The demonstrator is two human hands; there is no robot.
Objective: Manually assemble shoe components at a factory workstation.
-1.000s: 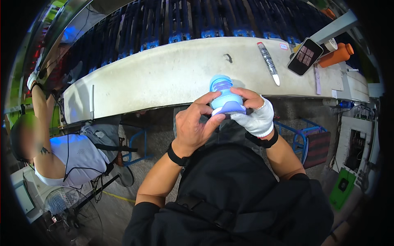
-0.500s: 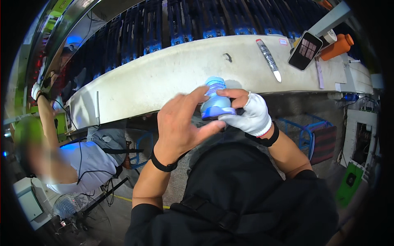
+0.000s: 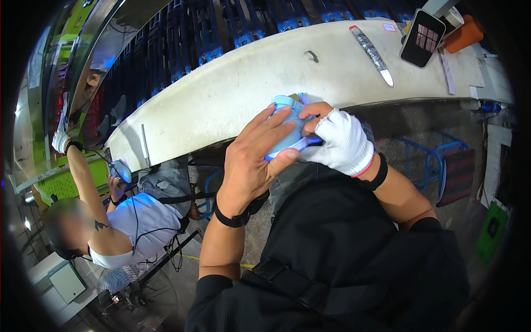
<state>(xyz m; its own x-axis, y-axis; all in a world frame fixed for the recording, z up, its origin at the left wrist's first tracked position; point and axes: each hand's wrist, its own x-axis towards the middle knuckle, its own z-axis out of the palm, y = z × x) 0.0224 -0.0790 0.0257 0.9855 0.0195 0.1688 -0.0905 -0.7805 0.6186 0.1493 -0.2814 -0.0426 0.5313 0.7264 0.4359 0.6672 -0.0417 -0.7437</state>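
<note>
Blue plastic bottle (image 3: 286, 128) held in front of the bench (image 3: 232, 88) edge, off its surface. Left hand (image 3: 255, 160) wraps it, fingers spread; gloved right hand (image 3: 340, 143) pinches its side. Bench top behind mostly bare; knife (image 3: 371, 53) far right.

left hand (image 3: 251, 166): now spread over the near-left side of the blue container (image 3: 285, 130) | container: more covered | right hand (image 3: 340, 141): shifted right

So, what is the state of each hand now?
Left hand: bare, closed around the blue bottle.
Right hand: white-gloved, holding the same bottle.
</note>
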